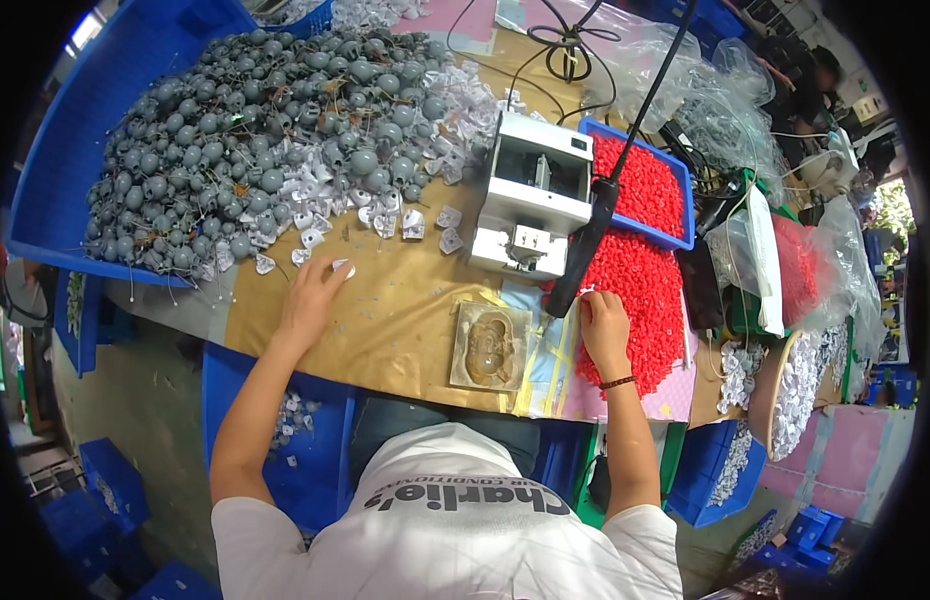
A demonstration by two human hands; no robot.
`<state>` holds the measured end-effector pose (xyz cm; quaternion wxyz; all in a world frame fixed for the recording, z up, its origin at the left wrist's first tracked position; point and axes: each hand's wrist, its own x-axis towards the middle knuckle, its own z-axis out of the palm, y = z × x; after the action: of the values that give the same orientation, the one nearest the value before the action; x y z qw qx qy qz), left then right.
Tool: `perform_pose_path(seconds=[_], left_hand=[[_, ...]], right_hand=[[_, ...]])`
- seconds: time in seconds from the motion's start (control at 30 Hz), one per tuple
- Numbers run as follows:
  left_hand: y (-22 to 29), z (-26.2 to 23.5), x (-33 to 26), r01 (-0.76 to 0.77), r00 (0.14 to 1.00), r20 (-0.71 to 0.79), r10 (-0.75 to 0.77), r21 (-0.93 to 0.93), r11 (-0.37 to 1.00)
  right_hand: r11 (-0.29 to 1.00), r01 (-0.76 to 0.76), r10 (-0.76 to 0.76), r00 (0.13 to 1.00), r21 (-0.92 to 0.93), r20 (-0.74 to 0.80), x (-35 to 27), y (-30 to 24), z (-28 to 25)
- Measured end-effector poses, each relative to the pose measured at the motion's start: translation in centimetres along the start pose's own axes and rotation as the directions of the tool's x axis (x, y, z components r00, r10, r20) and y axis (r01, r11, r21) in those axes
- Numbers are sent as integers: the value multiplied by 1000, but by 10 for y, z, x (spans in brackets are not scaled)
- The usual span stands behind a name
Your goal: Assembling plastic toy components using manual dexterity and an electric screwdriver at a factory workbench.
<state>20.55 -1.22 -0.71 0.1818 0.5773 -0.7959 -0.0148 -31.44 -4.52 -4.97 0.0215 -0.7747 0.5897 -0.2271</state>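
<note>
On the brown table cover, my left hand (310, 300) reaches forward with its fingers apart. Its fingertips are beside a small white plastic piece (345, 267) at the front of a loose scatter of similar pieces. My right hand (604, 325) is at the left edge of a heap of small red plastic parts (645, 295). Its fingers are curled together, and a bit of white (586, 289) shows at their tips, partly hidden. Between the hands lies a clear, squarish block (490, 346) with a rounded hollow. Behind it stands a white and grey bench machine (535, 195).
Grey round parts with wires (255, 130) fill a large blue tray (45, 215) at the left. A blue bin (689, 215) of red parts sits behind the heap. A black bar (585, 250) slants above the table near my right hand. Clear plastic bags (730, 110) lie back right.
</note>
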Motion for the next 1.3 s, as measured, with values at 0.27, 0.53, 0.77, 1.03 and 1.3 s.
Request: perform_pose_path(seconds=[0.27,0.53,0.77,1.03,1.3], left_hand=[[-6,2,24,0,949,307,72,-227,974],[168,31,38,-9,910,329,250,-589,808],[195,49,52,30,938,318,136,-466,884],[115,31,113,49,961,241,134,-628,777],[41,44,270,29,971,-237,-8,84,996]], right_hand=[[838,-220,246,969,500,15,1,-20,-23],[651,-68,-54,989,756,135,-4,-107,-27],[742,281,-358,934,609,5,-7,-129,-11],[796,449,-496,868,406,15,-10,-128,-5],[834,429,-460,888,348,5,-28,-130,-6]])
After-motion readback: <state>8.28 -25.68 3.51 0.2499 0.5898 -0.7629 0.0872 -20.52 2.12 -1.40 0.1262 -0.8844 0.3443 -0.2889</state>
